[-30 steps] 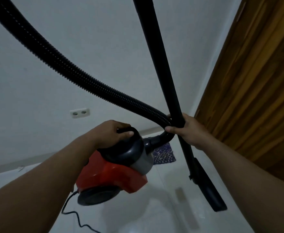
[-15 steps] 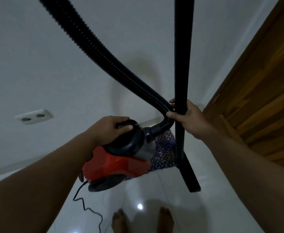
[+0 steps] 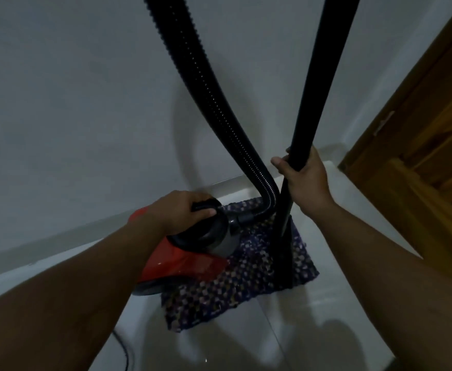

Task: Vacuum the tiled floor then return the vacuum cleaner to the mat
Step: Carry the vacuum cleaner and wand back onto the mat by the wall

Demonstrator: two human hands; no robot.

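Observation:
A red and black vacuum cleaner (image 3: 182, 261) hangs just over the left part of a dark purple woven mat (image 3: 251, 279) on the white tiled floor (image 3: 313, 317). My left hand (image 3: 182, 210) grips its black top handle. My right hand (image 3: 304, 180) is closed around the black wand (image 3: 318, 76), which stands nearly upright with its nozzle (image 3: 285, 261) low over the mat's right side. The ribbed black hose (image 3: 206, 84) arcs up from the cleaner's front and out of the top of the view. Whether the cleaner touches the mat I cannot tell.
A white wall (image 3: 72, 103) with a pale skirting board stands right behind the mat. A wooden door (image 3: 420, 156) fills the right side. The black power cord (image 3: 123, 352) trails on the tiles at the lower left.
The vacuum cleaner and wand have travelled forward and down, from above bare tiles to over the mat. The mat looms larger now, and the wall socket has left the view.

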